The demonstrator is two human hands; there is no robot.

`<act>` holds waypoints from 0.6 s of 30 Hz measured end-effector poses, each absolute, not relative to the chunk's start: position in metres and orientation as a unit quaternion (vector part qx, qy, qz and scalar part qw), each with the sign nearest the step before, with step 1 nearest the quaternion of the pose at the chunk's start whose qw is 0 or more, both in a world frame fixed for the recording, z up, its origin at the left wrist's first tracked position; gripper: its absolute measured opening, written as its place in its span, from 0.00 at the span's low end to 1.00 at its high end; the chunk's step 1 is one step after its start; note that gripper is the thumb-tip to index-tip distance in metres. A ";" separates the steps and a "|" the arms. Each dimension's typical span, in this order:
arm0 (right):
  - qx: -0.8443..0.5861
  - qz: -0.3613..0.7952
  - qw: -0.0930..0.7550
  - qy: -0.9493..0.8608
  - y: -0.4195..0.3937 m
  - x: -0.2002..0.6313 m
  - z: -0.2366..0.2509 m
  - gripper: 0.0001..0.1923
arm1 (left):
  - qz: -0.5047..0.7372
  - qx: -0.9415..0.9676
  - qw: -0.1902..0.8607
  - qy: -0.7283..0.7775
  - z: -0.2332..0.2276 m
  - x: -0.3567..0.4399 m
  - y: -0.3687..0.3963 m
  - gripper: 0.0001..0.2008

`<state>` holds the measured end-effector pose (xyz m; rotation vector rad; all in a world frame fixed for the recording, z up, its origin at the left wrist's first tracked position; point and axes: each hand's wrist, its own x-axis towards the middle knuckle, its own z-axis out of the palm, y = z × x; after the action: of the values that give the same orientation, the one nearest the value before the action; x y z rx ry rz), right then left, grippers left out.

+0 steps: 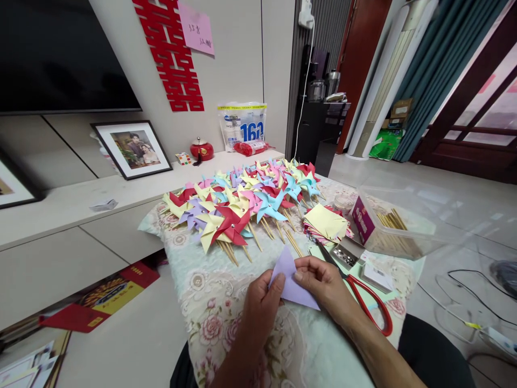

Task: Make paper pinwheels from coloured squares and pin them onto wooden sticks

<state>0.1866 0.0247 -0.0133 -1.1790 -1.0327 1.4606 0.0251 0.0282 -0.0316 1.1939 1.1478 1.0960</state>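
Paper, lilac [291, 280], folded to a triangle, is held between both hands above the near end of a floral-quilted surface [210, 302]. The left hand [258, 312] has its grip closed on the sheet's left edge, thumb on top. The right hand [323, 283] has its grip closed on the right side, fingertips pressed along the fold. The sheet is lifted slightly, its point tilted away from the person.

Beyond the hands, a large batch of finished paper pinwheels [242, 205] on wooden sticks lies in overlapping rows across the far part of the quilt. A stack of coloured paper squares [327, 223], yellow on top, sits to the right of the pinwheels. Red-handled scissors [363, 296] lie just beside the right hand, blades pointing toward the stack. A clear plastic box [399, 223] holding wooden sticks stands at the right edge, well apart from the hands.
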 end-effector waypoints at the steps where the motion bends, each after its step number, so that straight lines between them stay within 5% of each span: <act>1: -0.474 0.607 0.487 -0.413 0.025 0.186 -0.013 0.21 | 0.456 0.506 0.560 0.472 -0.032 0.026 0.028 0.21; 9: -0.432 0.663 0.525 -0.313 0.024 0.189 -0.001 0.20 | 0.483 0.369 0.722 0.329 -0.018 0.026 0.024 0.19; 18: -0.387 0.720 0.481 -0.317 0.020 0.188 -0.001 0.19 | 0.468 0.308 0.768 0.310 -0.003 0.029 0.025 0.16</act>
<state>0.1876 0.0202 -0.0013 -0.9439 -0.7733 1.7560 0.0286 0.0247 -0.0034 0.6688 0.6720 1.0148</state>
